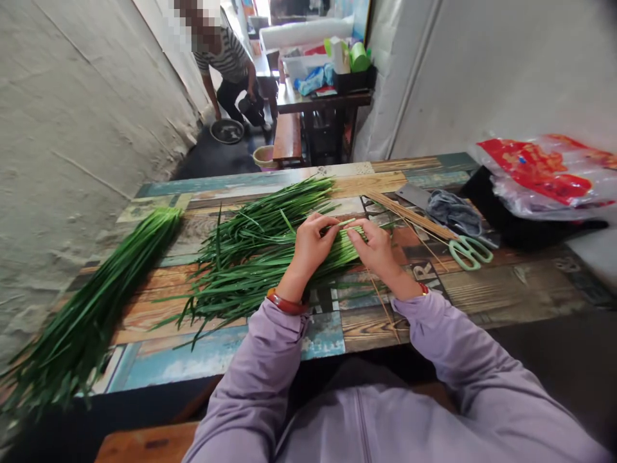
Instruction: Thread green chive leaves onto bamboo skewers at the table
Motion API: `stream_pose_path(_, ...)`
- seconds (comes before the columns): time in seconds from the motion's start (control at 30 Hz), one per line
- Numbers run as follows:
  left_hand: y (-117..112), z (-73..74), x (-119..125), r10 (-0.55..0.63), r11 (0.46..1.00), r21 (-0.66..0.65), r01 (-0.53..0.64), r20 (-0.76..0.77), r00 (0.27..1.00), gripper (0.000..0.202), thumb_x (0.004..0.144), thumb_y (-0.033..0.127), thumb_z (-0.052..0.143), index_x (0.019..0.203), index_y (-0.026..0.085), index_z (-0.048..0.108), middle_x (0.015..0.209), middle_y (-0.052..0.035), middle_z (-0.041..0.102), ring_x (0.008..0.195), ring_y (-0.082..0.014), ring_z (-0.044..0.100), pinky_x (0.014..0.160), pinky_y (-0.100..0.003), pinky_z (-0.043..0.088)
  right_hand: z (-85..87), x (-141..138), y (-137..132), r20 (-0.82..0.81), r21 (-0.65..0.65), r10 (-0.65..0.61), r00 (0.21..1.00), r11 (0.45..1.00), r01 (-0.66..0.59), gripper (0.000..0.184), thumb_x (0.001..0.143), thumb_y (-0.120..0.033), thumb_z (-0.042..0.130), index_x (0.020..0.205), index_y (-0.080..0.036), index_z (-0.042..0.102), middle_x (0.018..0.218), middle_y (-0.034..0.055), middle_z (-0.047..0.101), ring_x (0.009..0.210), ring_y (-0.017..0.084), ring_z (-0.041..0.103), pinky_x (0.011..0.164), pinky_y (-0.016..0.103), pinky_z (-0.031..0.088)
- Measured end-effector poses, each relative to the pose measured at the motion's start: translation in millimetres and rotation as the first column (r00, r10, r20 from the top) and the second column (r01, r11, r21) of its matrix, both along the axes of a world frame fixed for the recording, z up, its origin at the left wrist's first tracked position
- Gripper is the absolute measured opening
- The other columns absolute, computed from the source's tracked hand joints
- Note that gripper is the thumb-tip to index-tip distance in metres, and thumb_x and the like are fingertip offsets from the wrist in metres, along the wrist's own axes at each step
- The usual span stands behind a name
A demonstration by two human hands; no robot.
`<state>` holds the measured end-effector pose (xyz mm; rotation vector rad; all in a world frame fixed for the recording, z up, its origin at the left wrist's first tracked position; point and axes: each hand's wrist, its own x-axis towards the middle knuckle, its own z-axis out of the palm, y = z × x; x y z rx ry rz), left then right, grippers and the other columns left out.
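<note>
Both my hands meet over the pale stem ends of a spread bunch of garlic chives on the table. My left hand pinches a chive stem between thumb and fingers. Close beside it, my right hand pinches the same pale stem near its end. A second pile of chives lies just behind. Thin wooden skewers rest to the right of my right hand, with one loose skewer in front. Green-handled scissors lie past the skewers.
Another chive bundle hangs over the table's left edge. At the right are a cleaver blade, a grey cloth and a red and clear plastic bag. Beyond the table, a person bends over a round basin.
</note>
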<state>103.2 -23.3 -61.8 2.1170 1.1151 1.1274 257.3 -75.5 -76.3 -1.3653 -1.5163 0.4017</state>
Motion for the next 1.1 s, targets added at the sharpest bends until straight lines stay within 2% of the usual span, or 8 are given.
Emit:
stream_pose_path(0.27, -2.6, 3.1, 2.1, -0.035, 0.999, 0.011, 0.035, 0.009, 0.999, 0.020, 0.091, 0.024, 0.056, 0.087, 0.017, 0.074, 0.081, -0.0039, 0.067, 0.079, -0.0148, 0.060, 0.075, -0.026, 0.047, -1.4, 0.3, 1.1, -0.020, 0.024, 0.019, 1.000, 1.000, -0.018, 0.023, 0.091, -0.039, 0.050, 0.091, -0.023, 0.067, 0.093, 0.0042, 0.075, 0.089, 0.020, 0.068, 0.083, 0.031, 0.051)
stream_pose_path(0.53, -3.0, 4.7, 2.5, -0.036, 0.999, 0.026, 0.035, 0.040, 0.999, 0.013, 0.087, 0.018, 0.060, 0.081, 0.017, 0.071, 0.080, -0.0021, 0.066, 0.078, -0.0137, 0.059, 0.074, -0.025, 0.047, -2.6, 0.9, 0.8, -0.022, 0.016, 0.025, 0.999, 1.000, -0.025, 0.025, 0.092, -0.041, 0.051, 0.093, -0.022, 0.069, 0.096, 0.0040, 0.075, 0.091, 0.020, 0.069, 0.084, 0.031, 0.051)
stream_pose_path(0.8, -4.5, 5.1, 2.8, -0.038, 0.999, 0.020, 0.037, 0.072, 0.997, 0.013, 0.087, 0.018, 0.060, 0.086, 0.018, 0.074, 0.084, -0.0034, 0.068, 0.080, -0.0139, 0.062, 0.077, -0.025, 0.049, -1.9, 0.7, 2.2, -0.055, -0.004, 0.053, 0.997, 0.999, -0.053, 0.025, 0.091, -0.039, 0.051, 0.093, -0.022, 0.069, 0.098, 0.0044, 0.076, 0.093, 0.020, 0.069, 0.087, 0.032, 0.052)
stream_pose_path(1.1, -2.8, 3.2, 3.3, -0.035, 0.999, 0.045, 0.030, 0.103, 0.994, 0.013, 0.087, 0.018, 0.061, 0.083, 0.018, 0.074, 0.082, -0.0030, 0.068, 0.079, -0.0140, 0.062, 0.075, -0.026, 0.049, -2.9, 1.9, 3.4, -0.055, 0.005, 0.072, 0.996, 0.997, -0.072, 0.025, 0.090, -0.038, 0.052, 0.095, -0.022, 0.071, 0.099, 0.0040, 0.076, 0.094, 0.020, 0.070, 0.087, 0.033, 0.053)
